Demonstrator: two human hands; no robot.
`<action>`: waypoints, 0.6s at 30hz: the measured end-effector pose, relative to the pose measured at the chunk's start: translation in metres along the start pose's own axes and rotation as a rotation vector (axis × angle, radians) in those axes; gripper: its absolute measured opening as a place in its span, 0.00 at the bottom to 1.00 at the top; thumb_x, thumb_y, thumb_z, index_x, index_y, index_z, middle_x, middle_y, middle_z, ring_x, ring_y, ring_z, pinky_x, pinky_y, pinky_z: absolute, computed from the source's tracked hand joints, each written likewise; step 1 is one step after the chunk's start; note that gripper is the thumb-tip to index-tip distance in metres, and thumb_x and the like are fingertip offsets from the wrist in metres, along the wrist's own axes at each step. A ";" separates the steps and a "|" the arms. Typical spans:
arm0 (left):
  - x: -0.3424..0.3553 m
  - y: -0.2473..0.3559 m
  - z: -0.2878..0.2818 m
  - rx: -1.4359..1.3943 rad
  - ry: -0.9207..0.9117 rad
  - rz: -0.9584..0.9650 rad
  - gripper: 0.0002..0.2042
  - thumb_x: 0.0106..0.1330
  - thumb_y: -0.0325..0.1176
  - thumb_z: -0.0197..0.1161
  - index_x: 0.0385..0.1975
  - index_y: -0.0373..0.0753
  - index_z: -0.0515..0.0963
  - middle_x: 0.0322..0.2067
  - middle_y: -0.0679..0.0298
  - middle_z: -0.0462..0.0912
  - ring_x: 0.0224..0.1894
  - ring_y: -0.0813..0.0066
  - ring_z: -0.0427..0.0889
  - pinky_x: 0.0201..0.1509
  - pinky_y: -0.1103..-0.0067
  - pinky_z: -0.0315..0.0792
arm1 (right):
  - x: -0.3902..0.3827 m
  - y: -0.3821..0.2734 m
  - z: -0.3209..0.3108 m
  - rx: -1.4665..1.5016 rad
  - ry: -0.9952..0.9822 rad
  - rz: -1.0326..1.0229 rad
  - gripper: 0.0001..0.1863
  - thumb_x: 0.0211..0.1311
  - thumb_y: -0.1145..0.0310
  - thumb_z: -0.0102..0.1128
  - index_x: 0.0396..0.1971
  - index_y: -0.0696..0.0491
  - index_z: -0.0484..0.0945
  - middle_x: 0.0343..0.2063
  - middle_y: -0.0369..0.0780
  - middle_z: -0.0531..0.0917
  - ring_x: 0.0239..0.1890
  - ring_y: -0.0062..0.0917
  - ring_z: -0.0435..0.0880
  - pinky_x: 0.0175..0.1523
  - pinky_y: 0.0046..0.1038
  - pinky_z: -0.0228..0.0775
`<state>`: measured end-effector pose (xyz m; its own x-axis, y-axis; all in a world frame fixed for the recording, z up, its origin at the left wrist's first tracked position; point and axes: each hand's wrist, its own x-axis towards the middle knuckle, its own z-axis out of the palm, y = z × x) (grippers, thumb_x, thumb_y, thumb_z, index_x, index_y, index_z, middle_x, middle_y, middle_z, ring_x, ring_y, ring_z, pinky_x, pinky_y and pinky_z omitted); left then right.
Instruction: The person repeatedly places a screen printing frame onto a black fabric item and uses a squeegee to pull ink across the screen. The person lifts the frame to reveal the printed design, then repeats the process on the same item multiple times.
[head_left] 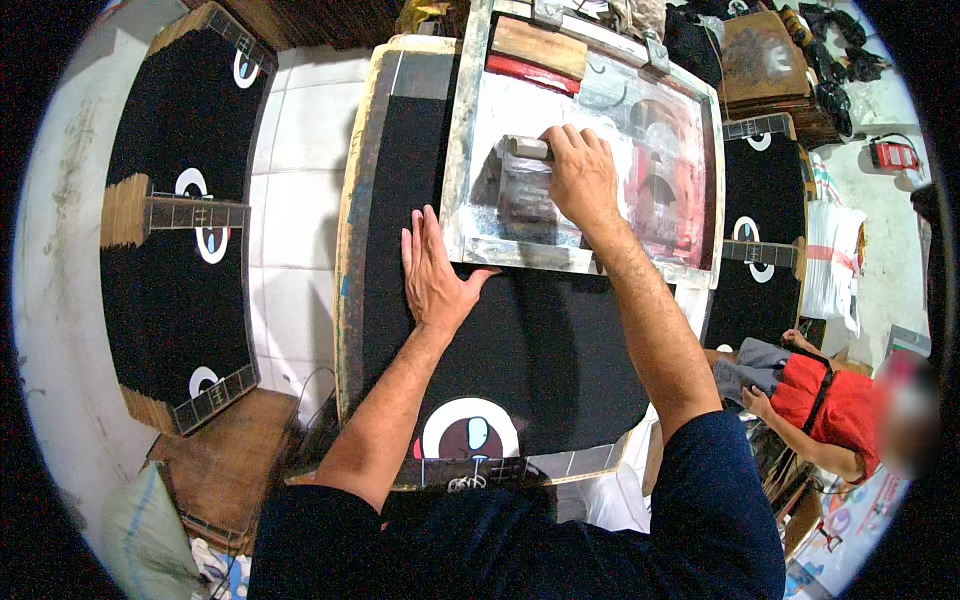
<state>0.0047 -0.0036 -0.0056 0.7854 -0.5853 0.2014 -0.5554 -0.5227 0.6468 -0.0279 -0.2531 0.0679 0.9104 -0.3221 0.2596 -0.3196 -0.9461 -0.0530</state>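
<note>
A screen-printing frame [712, 200] with pale, paint-smeared edges lies over black fabric [560, 345] on a board. My right hand [585, 180] is closed around the grip of a squeegee [528, 149], which stands on the white-inked mesh [600, 115]. My left hand [437, 275] lies flat on the fabric beside the frame's near left corner, fingers extended and thumb spread along its near edge. A second squeegee [540, 50], wooden with red ink along it, rests at the far end of the screen. Near me, the fabric bears a printed white-ringed eye [470, 430].
Boards with black printed fabric [180, 130] stand at left, and similar ones [765, 190] at right. Brown boards [765, 60] are stacked far right. A person in red [815, 400] is at the right, hands near grey cloth. A pale sack [150, 535] sits at lower left.
</note>
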 end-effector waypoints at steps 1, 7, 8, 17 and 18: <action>0.002 -0.002 0.002 -0.036 0.017 0.013 0.58 0.48 0.45 0.83 0.76 0.29 0.53 0.73 0.44 0.62 0.77 0.50 0.58 0.81 0.56 0.49 | 0.000 0.002 -0.001 -0.014 -0.008 -0.031 0.17 0.51 0.79 0.64 0.42 0.48 0.77 0.37 0.37 0.81 0.45 0.34 0.79 0.53 0.40 0.67; -0.006 -0.008 0.009 -0.298 0.170 0.088 0.55 0.47 0.38 0.85 0.75 0.34 0.58 0.70 0.44 0.70 0.69 0.46 0.73 0.70 0.63 0.71 | 0.016 0.006 -0.011 -0.001 0.072 -0.022 0.16 0.55 0.76 0.64 0.43 0.46 0.80 0.38 0.35 0.83 0.46 0.32 0.83 0.58 0.42 0.66; -0.008 -0.009 0.009 -0.291 0.173 0.101 0.55 0.47 0.38 0.85 0.75 0.35 0.58 0.69 0.43 0.69 0.69 0.45 0.73 0.69 0.62 0.73 | 0.025 0.009 -0.013 -0.004 0.053 -0.010 0.16 0.55 0.76 0.64 0.44 0.45 0.81 0.38 0.35 0.84 0.46 0.32 0.83 0.58 0.42 0.66; -0.007 -0.008 0.009 -0.291 0.176 0.126 0.53 0.49 0.37 0.84 0.75 0.34 0.58 0.71 0.42 0.67 0.69 0.44 0.72 0.69 0.64 0.73 | 0.037 0.024 -0.028 0.101 -0.189 0.027 0.22 0.54 0.65 0.76 0.49 0.50 0.80 0.40 0.41 0.88 0.47 0.39 0.87 0.57 0.42 0.66; -0.007 -0.008 0.009 -0.296 0.180 0.131 0.53 0.49 0.36 0.84 0.75 0.34 0.58 0.70 0.42 0.67 0.70 0.44 0.72 0.69 0.64 0.73 | 0.037 0.026 -0.026 0.118 -0.183 -0.021 0.22 0.54 0.64 0.76 0.50 0.50 0.80 0.39 0.41 0.88 0.47 0.39 0.87 0.57 0.41 0.65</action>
<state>0.0009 -0.0014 -0.0188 0.7630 -0.5030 0.4061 -0.5720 -0.2327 0.7865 -0.0097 -0.2889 0.1009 0.9526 -0.2926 0.0834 -0.2763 -0.9468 -0.1651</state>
